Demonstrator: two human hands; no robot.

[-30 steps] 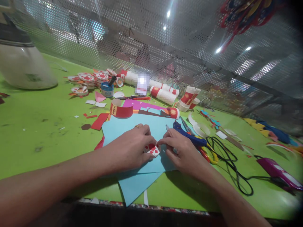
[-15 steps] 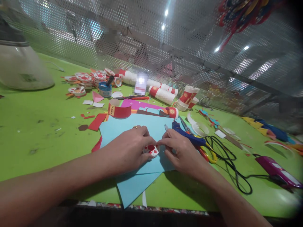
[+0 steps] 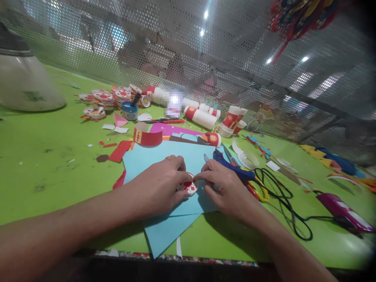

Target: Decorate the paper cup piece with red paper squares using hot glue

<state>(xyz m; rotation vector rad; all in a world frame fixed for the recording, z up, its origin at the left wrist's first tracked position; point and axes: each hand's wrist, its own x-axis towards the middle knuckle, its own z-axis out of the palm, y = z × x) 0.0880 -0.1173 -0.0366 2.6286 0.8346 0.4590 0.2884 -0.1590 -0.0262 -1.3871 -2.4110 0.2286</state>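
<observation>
Over light blue paper (image 3: 152, 156), my left hand (image 3: 164, 184) steadies a small round white paper disc (image 3: 192, 188) with red pieces on it, its thumb and fingers closed on the near-left edge. Part of the disc is hidden by those fingers. From the right, my right hand (image 3: 220, 184) reaches in with thumb and forefinger pinched at the disc's upper edge. A tiny red paper piece (image 3: 194, 179) shows at those fingertips. A pale pointed tip (image 3: 206, 158) sticks up behind the right knuckles; what it belongs to is hidden.
Right of my hand lie a blue glue gun (image 3: 232, 167), scissors with yellow handles (image 3: 264, 194) and a black cord (image 3: 289, 211). Behind are a red paper ring (image 3: 148, 138), a blue jar (image 3: 129, 111), stacked paper cups (image 3: 199, 117) and finished paper turtles (image 3: 102, 98).
The right fingertips have lowered slightly onto the disc, and more of the disc's far rim shows. The left hand keeps its hold almost unmoved.
</observation>
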